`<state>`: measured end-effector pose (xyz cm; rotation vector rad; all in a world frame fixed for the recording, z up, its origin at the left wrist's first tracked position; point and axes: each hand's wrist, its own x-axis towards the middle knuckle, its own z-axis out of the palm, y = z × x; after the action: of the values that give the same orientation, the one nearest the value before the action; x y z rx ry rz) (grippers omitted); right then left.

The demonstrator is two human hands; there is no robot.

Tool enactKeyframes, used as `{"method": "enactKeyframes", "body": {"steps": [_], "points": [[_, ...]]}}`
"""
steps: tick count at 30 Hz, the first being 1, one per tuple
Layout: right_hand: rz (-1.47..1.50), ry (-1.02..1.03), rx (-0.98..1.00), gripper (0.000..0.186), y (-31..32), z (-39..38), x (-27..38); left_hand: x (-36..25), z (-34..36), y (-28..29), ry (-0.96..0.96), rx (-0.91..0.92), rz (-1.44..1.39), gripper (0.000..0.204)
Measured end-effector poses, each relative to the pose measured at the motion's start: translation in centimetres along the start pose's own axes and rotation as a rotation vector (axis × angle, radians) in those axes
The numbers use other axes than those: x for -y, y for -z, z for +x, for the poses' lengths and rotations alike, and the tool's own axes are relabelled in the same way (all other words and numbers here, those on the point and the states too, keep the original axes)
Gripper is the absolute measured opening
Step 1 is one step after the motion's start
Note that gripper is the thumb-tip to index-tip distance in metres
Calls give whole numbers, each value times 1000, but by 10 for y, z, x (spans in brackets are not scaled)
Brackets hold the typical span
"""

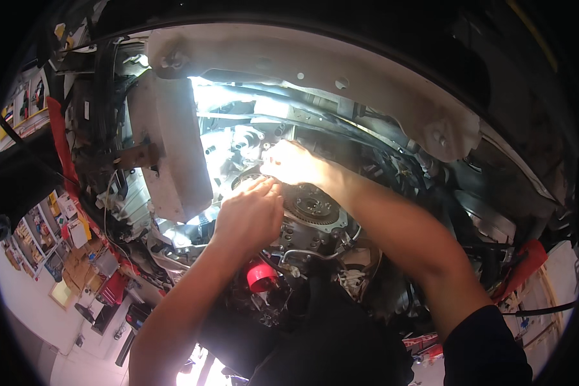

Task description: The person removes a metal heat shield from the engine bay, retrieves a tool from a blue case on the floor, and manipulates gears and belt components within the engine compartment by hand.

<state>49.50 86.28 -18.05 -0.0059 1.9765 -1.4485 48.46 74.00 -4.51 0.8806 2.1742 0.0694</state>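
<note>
Both my hands are inside the vehicle's engine bay, close together over a metal toothed gear (312, 207) on the engine. My left hand (249, 209) is closed, fingers bent together at the gear's left side; whatever they grip is hidden beneath them. Just beyond it, my right hand (296, 163) reaches in from the right with its fingers drawn together. Strong glare washes over those fingertips, so anything between them cannot be made out. A second toothed rim shows partly past my left fingers. Below my left wrist sits a bright red round plastic piece (262, 276).
A long metal beam (341, 80) arches across the far side. A boxy metal frame rail (170, 148) juts down at the left. A thin metal pipe (312, 257) runs below the gear. Shelves with tools (42, 235) stand in the workshop at far left.
</note>
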Motion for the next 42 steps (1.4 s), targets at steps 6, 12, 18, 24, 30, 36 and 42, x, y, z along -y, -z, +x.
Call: {"method": "enactKeyframes", "body": {"steps": [6,12,18,24,30,36,42], "points": [[18,87,30,33,-9,18,-17,-3,-2,-4,-27,-116,-58,30],[-122,336,104,30,-18,29,-18,-3,-9,-25,-74,-341,72,27],[-235,115,-295,20,-55,29,-2,-1,-17,-31,-22,-472,4,22],[-397,91,-243,17,-59,28,-7,-5,-11,-28,7,-475,-125,16],[-768,171,-53,16,-44,25,8,-1,-10,-21,49,-381,-100,19],[-146,-38,-130,23,-54,31,-2,-2,-15,-15,228,-160,-229,25],[-314,201,-348,41,-75,35,-23,4,-96,-31,73,-616,-110,31]]}}
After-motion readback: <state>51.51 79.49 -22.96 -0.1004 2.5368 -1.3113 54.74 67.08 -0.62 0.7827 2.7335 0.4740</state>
